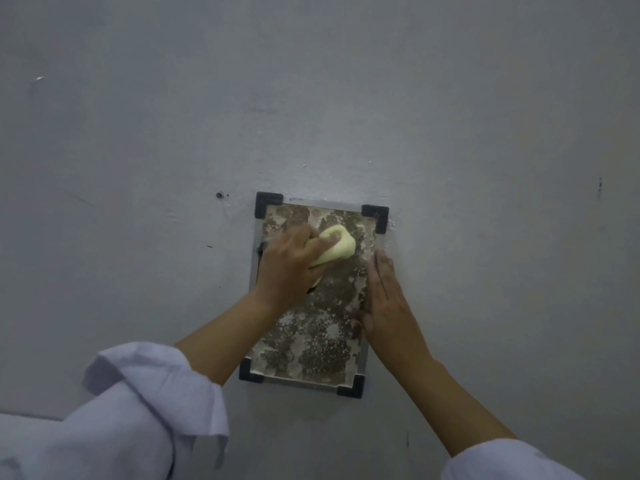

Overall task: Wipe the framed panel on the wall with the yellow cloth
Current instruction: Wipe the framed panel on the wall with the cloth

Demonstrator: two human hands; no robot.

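A small framed panel (311, 341) hangs on the grey wall, with a silver frame, black corner caps and a mottled brown and white surface. My left hand (287, 268) grips a bunched yellow cloth (337, 247) and presses it against the upper part of the panel. My right hand (384, 299) lies flat with its fingers together along the panel's right edge, covering that side of the frame. White sleeves cover both forearms lower down.
The grey wall (485, 133) fills the view. A small dark screw or hole (219, 195) sits left of the panel's top corner. White flecks mark the wall just above the frame.
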